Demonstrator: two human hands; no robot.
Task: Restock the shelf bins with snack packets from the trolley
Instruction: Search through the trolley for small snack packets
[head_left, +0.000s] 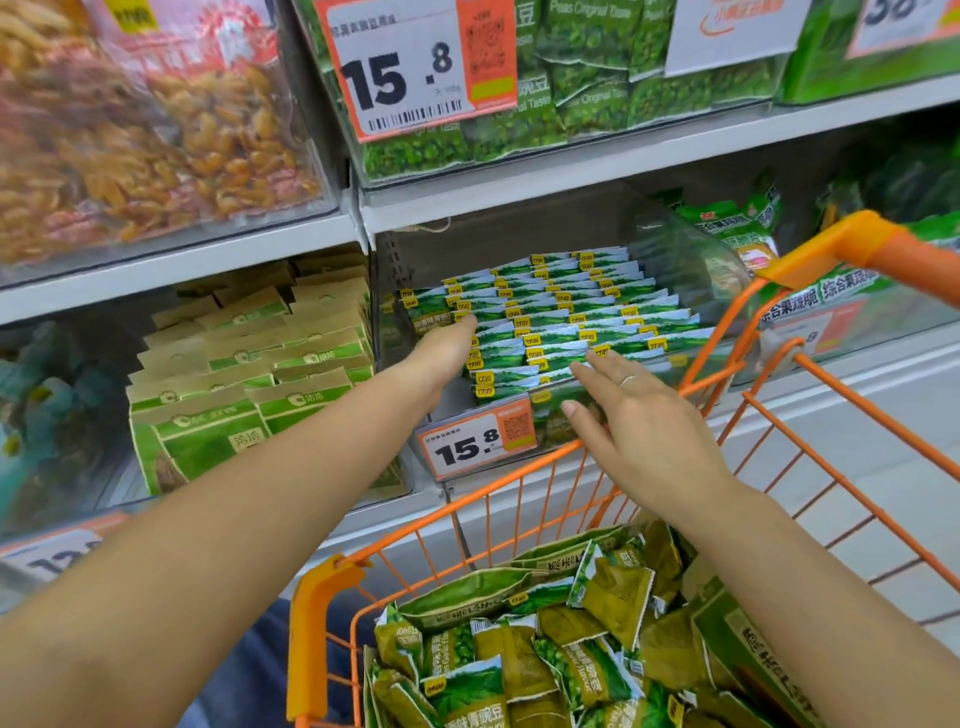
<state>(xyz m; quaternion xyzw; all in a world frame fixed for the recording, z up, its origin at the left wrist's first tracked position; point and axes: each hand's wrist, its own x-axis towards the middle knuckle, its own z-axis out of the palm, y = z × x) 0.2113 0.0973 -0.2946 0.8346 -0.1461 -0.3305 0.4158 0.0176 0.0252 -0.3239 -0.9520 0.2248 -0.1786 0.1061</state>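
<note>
A clear shelf bin (395, 291) in the middle row holds neat rows of green pea snack packets (571, 306) standing on edge. My left hand (441, 358) reaches into the bin's left side, fingers straight against the packets. My right hand (639, 421) hovers open at the bin's front right edge, fingers spread over the front packets, holding nothing. Below, the orange wire trolley (322, 613) is heaped with loose green pea packets (561, 654).
A price tag reading 15.8 (475, 444) hangs on the bin's front. Brown-green boxes (249, 364) fill the bin to the left. Above are bins of green pea bags (597, 104) and orange snacks (130, 135). The trolley's far rim (841, 244) crosses the right-hand bin.
</note>
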